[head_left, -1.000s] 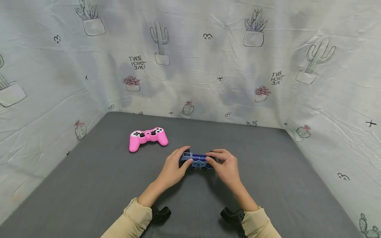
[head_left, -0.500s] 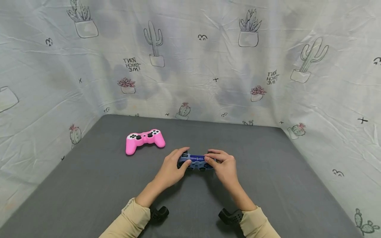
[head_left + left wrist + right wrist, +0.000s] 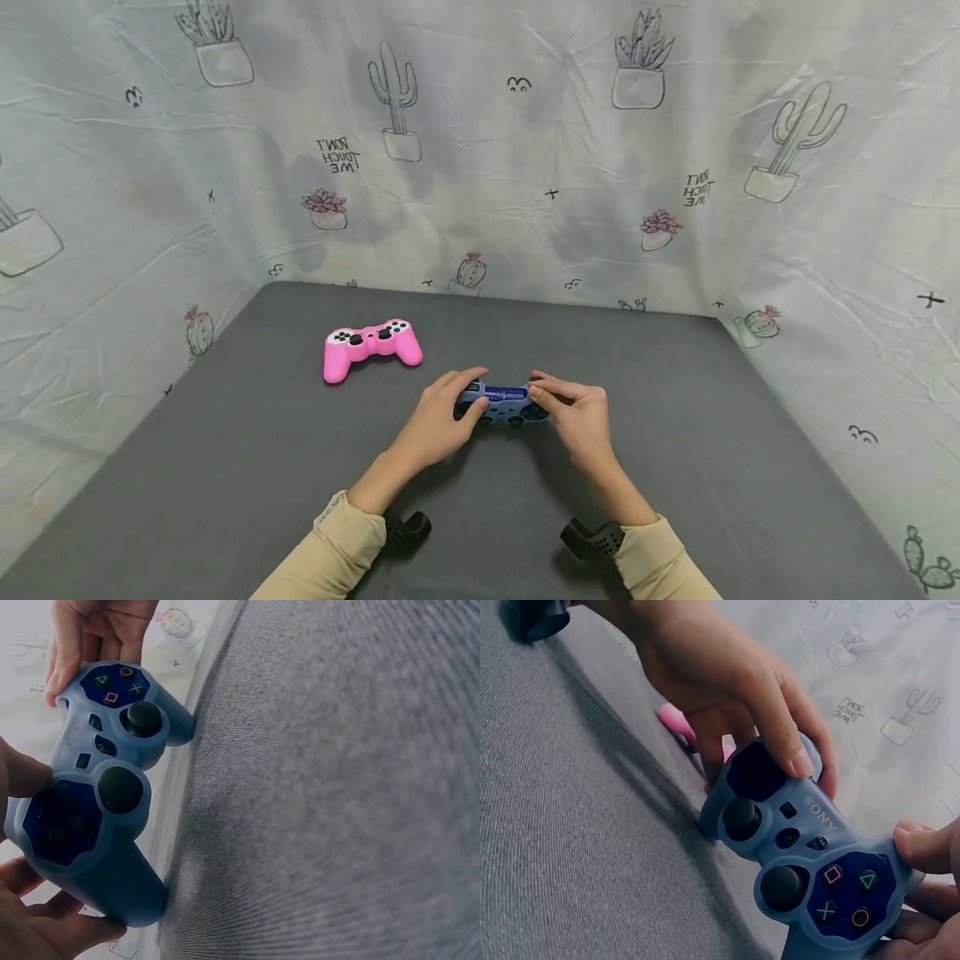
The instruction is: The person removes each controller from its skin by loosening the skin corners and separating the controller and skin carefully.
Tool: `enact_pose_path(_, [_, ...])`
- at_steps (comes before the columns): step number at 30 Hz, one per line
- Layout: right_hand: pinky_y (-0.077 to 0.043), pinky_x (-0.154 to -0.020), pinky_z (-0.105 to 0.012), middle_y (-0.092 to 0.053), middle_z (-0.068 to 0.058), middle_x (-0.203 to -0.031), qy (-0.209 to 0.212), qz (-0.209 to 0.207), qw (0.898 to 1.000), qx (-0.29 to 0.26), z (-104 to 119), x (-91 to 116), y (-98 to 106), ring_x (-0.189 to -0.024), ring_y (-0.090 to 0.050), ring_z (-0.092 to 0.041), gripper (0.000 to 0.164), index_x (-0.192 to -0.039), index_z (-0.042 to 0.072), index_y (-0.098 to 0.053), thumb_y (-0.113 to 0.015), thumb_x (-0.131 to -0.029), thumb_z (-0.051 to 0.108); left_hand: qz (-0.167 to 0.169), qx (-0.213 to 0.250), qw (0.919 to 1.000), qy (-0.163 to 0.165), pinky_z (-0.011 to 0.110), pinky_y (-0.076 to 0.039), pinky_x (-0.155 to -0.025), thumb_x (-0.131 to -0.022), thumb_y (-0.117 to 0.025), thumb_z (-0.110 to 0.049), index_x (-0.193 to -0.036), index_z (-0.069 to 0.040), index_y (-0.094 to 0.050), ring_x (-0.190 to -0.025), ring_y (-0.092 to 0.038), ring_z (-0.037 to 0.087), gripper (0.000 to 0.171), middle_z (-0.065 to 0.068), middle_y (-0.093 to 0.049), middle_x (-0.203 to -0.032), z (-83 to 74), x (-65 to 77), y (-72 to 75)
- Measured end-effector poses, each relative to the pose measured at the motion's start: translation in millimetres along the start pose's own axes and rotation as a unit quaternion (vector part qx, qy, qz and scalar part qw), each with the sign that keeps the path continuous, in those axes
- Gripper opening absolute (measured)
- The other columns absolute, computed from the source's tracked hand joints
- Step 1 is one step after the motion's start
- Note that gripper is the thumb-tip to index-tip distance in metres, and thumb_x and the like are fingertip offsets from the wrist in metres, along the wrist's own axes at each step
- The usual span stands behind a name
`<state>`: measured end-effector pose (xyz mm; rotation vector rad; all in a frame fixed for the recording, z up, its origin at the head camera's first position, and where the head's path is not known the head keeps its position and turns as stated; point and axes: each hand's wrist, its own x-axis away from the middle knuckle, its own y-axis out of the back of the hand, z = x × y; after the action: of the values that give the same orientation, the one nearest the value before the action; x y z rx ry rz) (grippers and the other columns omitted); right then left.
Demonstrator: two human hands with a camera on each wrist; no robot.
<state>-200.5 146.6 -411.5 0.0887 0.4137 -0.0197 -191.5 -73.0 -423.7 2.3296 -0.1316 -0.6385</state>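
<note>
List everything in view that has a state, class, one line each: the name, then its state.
Blue controller: held in both hands, tilted, buttons towards the person; power unclear
Pink controller: lying on the table, buttons up, not held
Left hand: gripping the blue controller's left end
Right hand: gripping its right end
Table: flat
Backdrop: wrinkled, lettering mirrored
Black wrist devices: worn, one per wrist

Two hands (image 3: 435,423) (image 3: 585,418) held one blue controller (image 3: 507,408); one pink controller (image 3: 372,343) lay beyond it; two sleeves (image 3: 337,542) (image 3: 660,552), two wrist devices (image 3: 407,531) (image 3: 594,540) this side of it.
</note>
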Motion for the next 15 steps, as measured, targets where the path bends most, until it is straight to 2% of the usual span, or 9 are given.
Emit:
enact_pose_path(4, [-0.054,-0.076,-0.024,-0.071,-0.017,-0.103,-0.005,-0.009,1.0,-0.008,1.5,-0.2,0.3,-0.102,-0.067,-0.025,0.012,-0.092,-0.009,-0.075,-0.076,-0.084,-0.001,0.0,0.002,1.0,-0.002,0.039,-0.048,-0.09,-0.097,-0.064,-0.027,-0.138,-0.02,-0.055,-0.102,-0.056,0.015,0.043,0.003,-0.06,-0.122,-0.7,-0.7,0.3])
enact_pose_path(9, [-0.053,-0.072,-0.021,-0.072,-0.016,-0.101,-0.01,-0.016,1.0,0.001,1.4,0.5,0.2,-0.098,-0.069,-0.02,0.008,-0.091,-0.008,-0.075,-0.074,-0.086,-0.002,-0.009,0.013,0.9998,-0.01,0.04,-0.048,-0.09,-0.094,-0.07,-0.027,-0.135,-0.02,-0.058,-0.102,-0.057,0.016,0.044,0.004,-0.062,-0.12,1.2,-1.0,0.5])
enact_pose_path(11, [-0.048,-0.061,-0.016,-0.072,-0.014,-0.1,-0.016,-0.02,1.0,0.007,1.5,0.7,0.4,-0.085,-0.068,-0.015,0.007,-0.091,-0.007,-0.075,-0.073,-0.087,-0.001,-0.009,0.017,0.9997,-0.014,0.04,-0.048,-0.09,-0.092,-0.072,-0.027,-0.133,-0.019,-0.059,-0.103,-0.058,0.017,0.044,0.005,-0.063,-0.121,2.1,-1.7,1.0])
enact_pose_path(12, [-0.043,-0.055,-0.016,-0.072,-0.014,-0.1,-0.018,-0.021,1.0,0.009,1.5,0.9,0.5,-0.073,-0.065,-0.012,0.007,-0.091,-0.006,-0.075,-0.072,-0.088,0.0,-0.009,0.018,0.9997,-0.015,0.04,-0.048,-0.09,-0.092,-0.072,-0.027,-0.133,-0.019,-0.06,-0.104,-0.058,0.017,0.043,0.005,-0.063,-0.121,2.4,-1.9,1.2])
enact_pose_path(15, [-0.026,-0.043,-0.02,-0.073,-0.012,-0.099,-0.025,-0.025,0.999,0.017,0.6,1.0,0.9,-0.05,-0.042,-0.007,0.008,-0.091,-0.004,-0.075,-0.07,-0.09,0.002,-0.005,0.019,0.9997,-0.017,0.041,-0.048,-0.09,-0.092,-0.073,-0.026,-0.131,-0.019,-0.06,-0.105,-0.058,0.016,0.041,0.004,-0.063,-0.122,3.0,-2.3,1.9])
